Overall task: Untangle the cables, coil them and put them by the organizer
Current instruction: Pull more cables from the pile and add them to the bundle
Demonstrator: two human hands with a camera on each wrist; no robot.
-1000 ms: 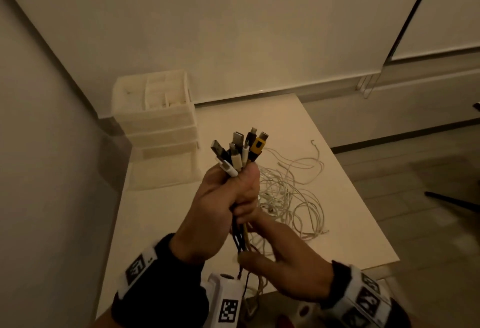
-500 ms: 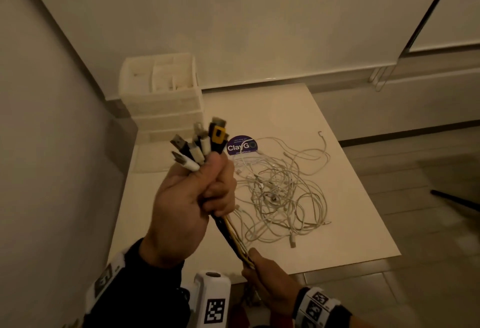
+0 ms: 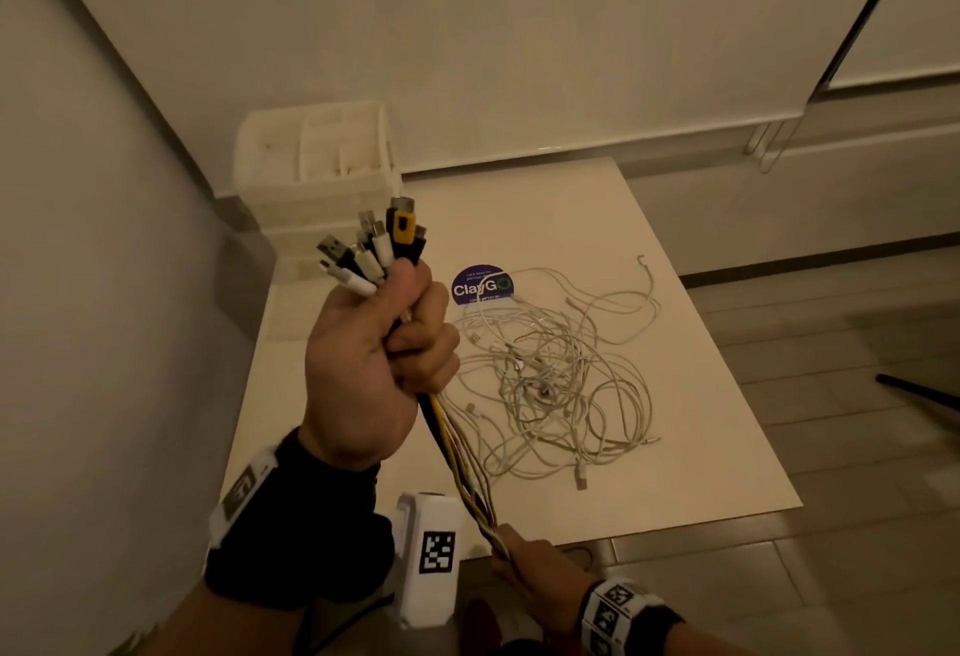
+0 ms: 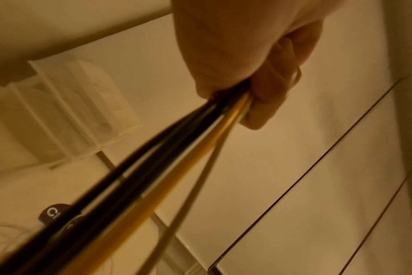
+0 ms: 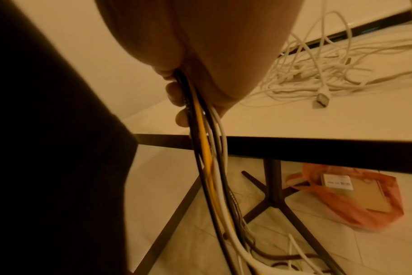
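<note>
My left hand (image 3: 384, 359) is raised over the table's near left part and grips a bundle of cables (image 3: 457, 458) just below their plugs (image 3: 379, 244), which fan out above the fist. Black, yellow and white strands run taut down to my right hand (image 3: 524, 567), which holds the bundle below the table's front edge. In the right wrist view the bundle of cables (image 5: 207, 158) hangs on to the floor. A tangle of white cables (image 3: 556, 374) lies on the white table (image 3: 727, 447). The white drawer organizer (image 3: 317, 172) stands at the back left corner.
A round purple sticker (image 3: 480, 283) lies on the table beside the tangle. Walls close in on the left and at the back. Under the table are its dark cross-shaped foot (image 5: 273, 197) and an orange bag with a box (image 5: 355, 195). Tiled floor lies to the right.
My right hand has slid down along the bundle, from just under the left fist to below the table's front edge. The left hand keeps its grip and has shifted left, uncovering the sticker.
</note>
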